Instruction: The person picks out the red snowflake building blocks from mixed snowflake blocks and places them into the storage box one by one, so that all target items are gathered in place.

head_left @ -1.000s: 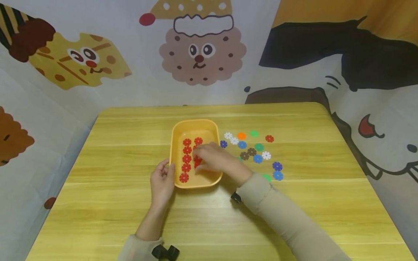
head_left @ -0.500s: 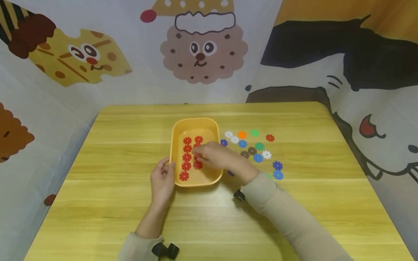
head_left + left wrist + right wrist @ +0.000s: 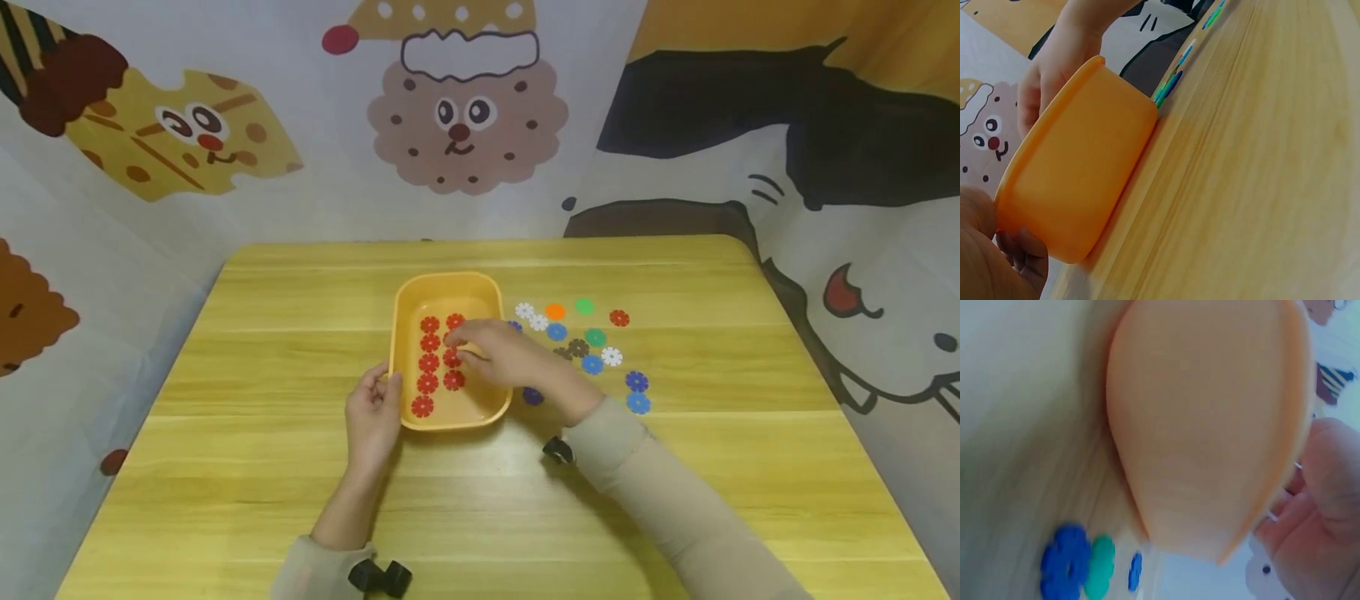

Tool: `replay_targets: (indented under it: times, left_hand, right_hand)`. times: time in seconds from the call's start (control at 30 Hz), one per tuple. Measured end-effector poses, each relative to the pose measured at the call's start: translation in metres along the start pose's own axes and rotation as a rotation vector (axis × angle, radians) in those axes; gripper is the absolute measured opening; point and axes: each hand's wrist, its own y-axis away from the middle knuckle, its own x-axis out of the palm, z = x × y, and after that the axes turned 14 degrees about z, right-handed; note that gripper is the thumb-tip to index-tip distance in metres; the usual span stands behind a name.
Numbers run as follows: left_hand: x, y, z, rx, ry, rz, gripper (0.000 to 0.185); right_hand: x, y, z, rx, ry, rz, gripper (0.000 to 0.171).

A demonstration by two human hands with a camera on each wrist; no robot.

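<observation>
An orange tray [image 3: 491, 292] sits mid-table with several red flower discs [image 3: 428, 363] laid in two columns inside. My left hand [image 3: 378, 396] grips the tray's near-left rim, thumb on top; in the left wrist view its fingers [image 3: 1022, 250] curl under the tray [image 3: 1079, 169]. My right hand [image 3: 459, 340] reaches in over the right wall, its fingertips lying on a red disc in the right column. The fingers cover that disc, so a pinch cannot be made out. The right wrist view shows only the tray's outside [image 3: 1204, 412] and my palm [image 3: 1322, 506].
Loose discs lie right of the tray: white [image 3: 524, 311], orange [image 3: 555, 312], green [image 3: 584, 306], one red [image 3: 618, 317], blue [image 3: 638, 403] and others. Blue [image 3: 1066, 562] and green [image 3: 1102, 565] discs lie by the tray wall. Printed cloth walls surround the wooden table [image 3: 262, 350].
My right hand slid from the near end of the right column toward the far end, uncovering two red discs. The left hand and the tray stayed put.
</observation>
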Motion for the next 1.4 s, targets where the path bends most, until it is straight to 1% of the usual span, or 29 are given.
replay_targets:
  times: [0.03, 0.13, 0.27, 0.5, 0.73, 0.9, 1.03, 1.17, 1.4]
  left_hand:
    - [0.0, 0.0, 0.0, 0.001, -0.003, -0.001, 0.032]
    - [0.0, 0.0, 0.0, -0.003, -0.014, -0.003, 0.032]
    - [0.0, 0.0, 0.0, -0.002, -0.027, -0.006, 0.032]
    - [0.001, -0.001, 0.0, 0.019, -0.05, -0.015, 0.032]
    - [0.001, -0.001, 0.001, 0.018, -0.053, -0.009, 0.032]
    - [0.001, -0.001, 0.0, 0.019, -0.051, -0.01, 0.032]
    - [0.0, 0.0, 0.001, 0.017, -0.049, -0.009, 0.032]
    - [0.0, 0.0, 0.002, 0.022, -0.047, -0.009, 0.031]
    - [0.001, -0.001, 0.002, 0.019, -0.05, -0.01, 0.031]
  right_hand:
    - [-0.002, 0.004, -0.002, -0.007, -0.014, -0.045, 0.026]
    - [-0.006, 0.014, -0.012, -0.037, -0.046, -0.17, 0.024]
    - [-0.009, 0.025, -0.023, -0.053, -0.099, -0.264, 0.023]
    - [-0.011, 0.038, -0.036, -0.007, -0.125, -0.313, 0.024]
    - [-0.013, 0.049, -0.046, 0.024, -0.113, -0.373, 0.022]
    - [-0.013, 0.055, -0.052, 0.087, -0.115, -0.382, 0.024]
    - [-0.012, 0.06, -0.059, 0.157, -0.134, -0.382, 0.026]
    - [-0.011, 0.065, -0.067, 0.21, -0.123, -0.402, 0.029]
    - [-0.01, 0.075, -0.083, 0.225, -0.086, -0.457, 0.032]
